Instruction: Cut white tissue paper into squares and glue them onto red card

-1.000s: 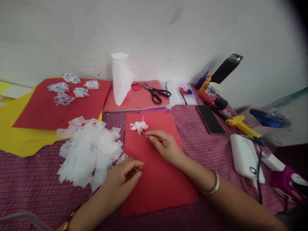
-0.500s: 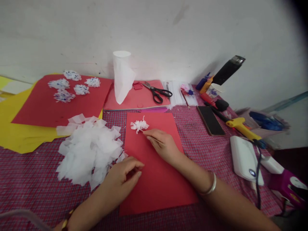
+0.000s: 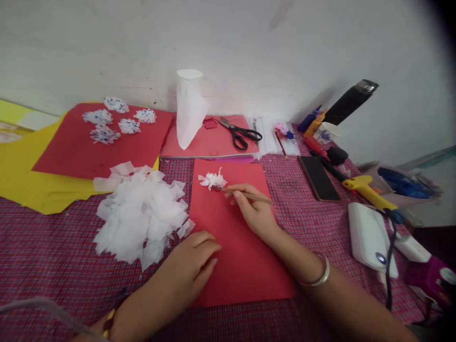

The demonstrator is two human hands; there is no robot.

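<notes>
My right hand [image 3: 254, 211] pinches a thin wooden paintbrush [image 3: 245, 193] low over a red paper sheet [image 3: 235, 256]. Its tip touches or nearly touches the lower edge of a small crumpled white paper tuft [image 3: 213, 179] on that sheet. My left hand [image 3: 194, 261] rests at the sheet's left edge, fingers loosely bent and the thumb a little apart, with nothing visible in it. Beside it lies a large heap of cut white tissue pieces [image 3: 142, 213].
Several blue-speckled white tufts [image 3: 103, 134] lie on another red sheet [image 3: 71, 156] over yellow paper [image 3: 53, 192]. Behind stand a white paper cone [image 3: 190, 109] and black-handled scissors [image 3: 240, 135]. To the right are a phone [image 3: 318, 178], yellow glue gun [image 3: 366, 190] and white box-shaped device [image 3: 370, 237].
My right hand has turned, so the brush now lies flatter with its handle pointing right. My left hand's fingers have lowered toward the sheet. The whole view has shifted slightly.
</notes>
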